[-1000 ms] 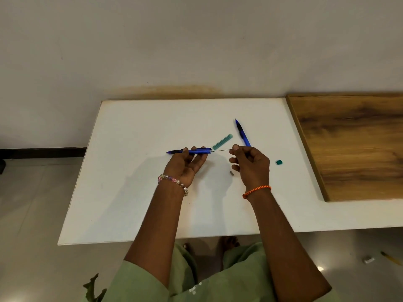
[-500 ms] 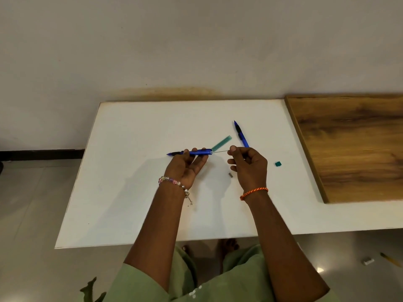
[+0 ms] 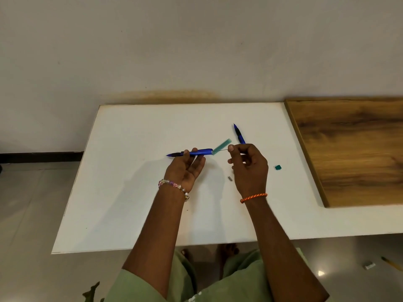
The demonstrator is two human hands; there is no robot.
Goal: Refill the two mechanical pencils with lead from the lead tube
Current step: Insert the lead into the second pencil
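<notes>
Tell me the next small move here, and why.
Probably slide the lead further left into the pencil. The right hand pinches its free end, its other end meets the pencil's open back, and the left hand holds that pencil level.

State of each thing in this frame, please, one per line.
Left hand: holds held pencil level.
Right hand: pinches lead at pencil's open end.
Second pencil: lying on table.
Lead tube: lying uncapped.
Green cap: lying loose.
</notes>
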